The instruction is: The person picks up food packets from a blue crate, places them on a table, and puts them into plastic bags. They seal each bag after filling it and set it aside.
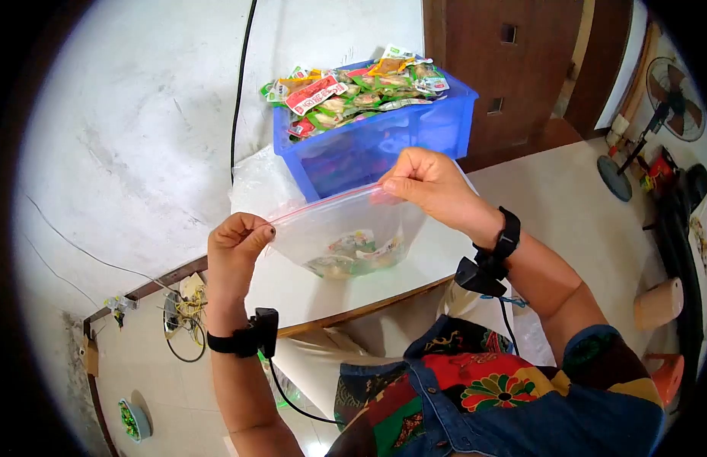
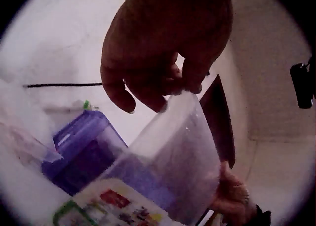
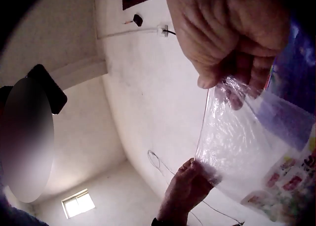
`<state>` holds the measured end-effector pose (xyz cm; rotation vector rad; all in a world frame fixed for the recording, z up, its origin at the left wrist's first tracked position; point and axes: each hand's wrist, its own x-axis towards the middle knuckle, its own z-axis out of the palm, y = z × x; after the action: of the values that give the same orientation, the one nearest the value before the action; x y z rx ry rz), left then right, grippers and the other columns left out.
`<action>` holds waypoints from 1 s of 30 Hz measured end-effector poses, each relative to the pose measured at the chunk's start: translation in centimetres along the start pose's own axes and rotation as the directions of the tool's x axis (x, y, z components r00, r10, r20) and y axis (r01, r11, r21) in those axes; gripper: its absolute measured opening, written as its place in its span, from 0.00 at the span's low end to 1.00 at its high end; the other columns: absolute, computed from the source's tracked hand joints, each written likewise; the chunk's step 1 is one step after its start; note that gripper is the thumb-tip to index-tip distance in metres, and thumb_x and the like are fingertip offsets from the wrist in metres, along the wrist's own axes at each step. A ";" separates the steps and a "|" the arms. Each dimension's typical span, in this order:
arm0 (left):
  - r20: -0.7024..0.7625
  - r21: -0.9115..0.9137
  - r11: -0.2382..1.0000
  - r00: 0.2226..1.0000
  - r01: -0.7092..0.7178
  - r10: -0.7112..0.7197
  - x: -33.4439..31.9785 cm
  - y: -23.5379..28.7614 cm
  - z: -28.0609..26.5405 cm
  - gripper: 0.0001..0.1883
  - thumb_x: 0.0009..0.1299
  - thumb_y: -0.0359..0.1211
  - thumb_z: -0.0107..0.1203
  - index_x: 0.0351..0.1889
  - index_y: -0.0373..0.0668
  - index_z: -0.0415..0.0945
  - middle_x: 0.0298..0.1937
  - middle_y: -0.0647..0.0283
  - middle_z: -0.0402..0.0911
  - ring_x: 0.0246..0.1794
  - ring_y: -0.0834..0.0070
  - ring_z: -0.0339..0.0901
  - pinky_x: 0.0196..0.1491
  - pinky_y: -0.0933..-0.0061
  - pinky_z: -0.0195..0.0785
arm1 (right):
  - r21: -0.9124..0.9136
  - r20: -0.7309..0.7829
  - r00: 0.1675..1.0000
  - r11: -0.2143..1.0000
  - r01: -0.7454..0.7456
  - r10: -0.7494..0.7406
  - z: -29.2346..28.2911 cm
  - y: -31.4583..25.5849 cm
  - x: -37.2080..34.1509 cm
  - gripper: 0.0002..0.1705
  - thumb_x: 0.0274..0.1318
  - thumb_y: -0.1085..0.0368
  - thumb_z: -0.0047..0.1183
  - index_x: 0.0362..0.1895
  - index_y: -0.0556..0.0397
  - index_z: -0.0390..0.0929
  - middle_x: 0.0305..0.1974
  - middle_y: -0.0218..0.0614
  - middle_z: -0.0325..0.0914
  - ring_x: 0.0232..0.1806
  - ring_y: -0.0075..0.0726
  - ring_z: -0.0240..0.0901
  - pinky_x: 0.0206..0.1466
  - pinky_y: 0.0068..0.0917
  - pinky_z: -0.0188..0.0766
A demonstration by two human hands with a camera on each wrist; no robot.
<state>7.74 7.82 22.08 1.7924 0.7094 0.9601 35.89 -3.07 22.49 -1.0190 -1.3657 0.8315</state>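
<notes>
A clear zip bag [image 1: 330,228] with a red strip along its top edge hangs stretched between both hands, over the white table. My left hand [image 1: 235,247] pinches its left top corner; my right hand [image 1: 437,186] pinches the strip near the right end. Several green and white packets [image 1: 357,255] lie at the bottom inside the bag. In the left wrist view the left hand [image 2: 168,43] holds the corner of the bag [image 2: 182,137]. The right wrist view has the right hand [image 3: 232,43] gripping the crinkled film [image 3: 232,137].
Behind the bag, a blue bin [image 1: 376,152] heaped with snack packets [image 1: 361,91] stands on the white table [image 1: 285,293]. Crumpled clear plastic [image 1: 266,179] lies left of the bin. A fan [image 1: 665,107] stands at the right, and a small tub [image 1: 136,420] is on the floor.
</notes>
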 end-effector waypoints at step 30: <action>-0.158 -0.136 0.970 0.971 -0.202 0.180 -6.1 5.4 -1.1 0.06 0.71 0.31 0.46 0.32 0.42 0.63 0.36 0.50 0.81 0.39 0.67 0.80 0.44 0.71 0.72 | -0.511 0.376 0.905 0.770 0.381 -0.198 3.7 -2.6 1.2 0.08 0.50 0.64 0.55 0.26 0.56 0.79 0.25 0.40 0.75 0.27 0.40 0.72 0.31 0.29 0.66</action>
<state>3.91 1.45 25.48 1.6911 0.5430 1.2504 32.05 -2.54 25.15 -1.1135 -2.0646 0.3325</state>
